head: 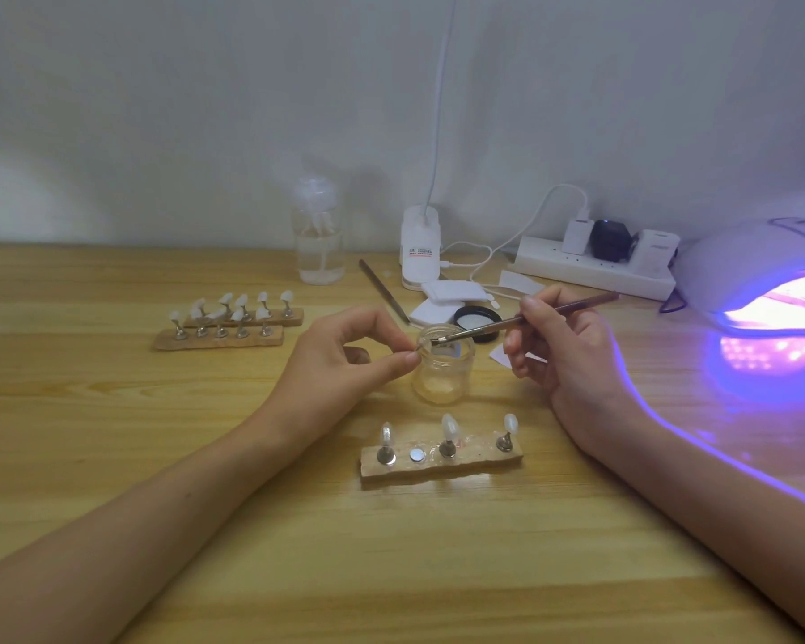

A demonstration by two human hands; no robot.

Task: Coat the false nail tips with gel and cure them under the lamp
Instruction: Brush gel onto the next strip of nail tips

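Nearest us, three nail tips (448, 427) stand on a holder strip (440, 467). Far left, more tips (240, 302) fill two strips (219, 340). Our left hand (345, 360) pinches a small piece (418, 348) at the rim of the jar (445, 371). Our right hand (563, 350) grips the brush (530, 317), bristles at its mouth. The lamp (754, 271) glows rightmost.

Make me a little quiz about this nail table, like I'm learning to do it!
1. True or false: the curing lamp is glowing.
2. Where is the tip of the brush that the right hand holds? A: at the mouth of the jar. B: inside the lamp. C: high in the air.
3. How many nail tips stand on the nearest stand?
Key: 1 true. 2 A. 3 three.
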